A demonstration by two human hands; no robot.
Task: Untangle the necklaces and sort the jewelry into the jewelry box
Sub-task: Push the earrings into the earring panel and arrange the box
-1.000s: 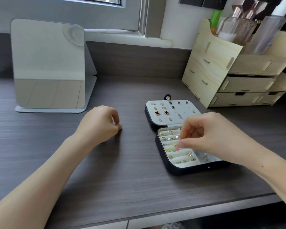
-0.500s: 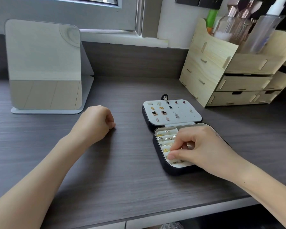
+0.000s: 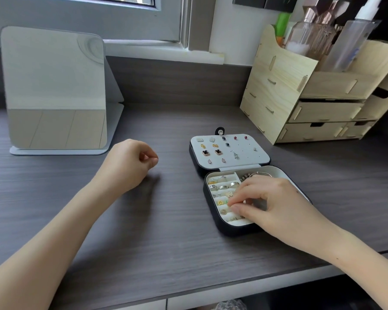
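A small dark jewelry box (image 3: 211,217) lies open on the desk. Its lid panel (image 3: 259,158) holds pairs of stud earrings. The lower tray's ring rolls (image 3: 220,186) carry several rings and small charms. My right hand (image 3: 276,204) covers the right side of that tray; thumb and forefinger pinch a small piece with a green spot (image 3: 227,201) down into the rolls. A beaded piece (image 3: 246,176) shows in the compartment just beyond my fingers. My left hand (image 3: 126,164) rests on the desk left of the box, curled into a fist with nothing visible in it.
A standing mirror (image 3: 54,86) is at the back left. A wooden drawer organiser (image 3: 278,86) with bottles stands at the back right, close behind the box. The desk's front edge (image 3: 233,285) runs just below my right wrist.
My right hand has dropped from above the tray down onto the ring rolls with the small piece. The left hand stayed in place on the desk.
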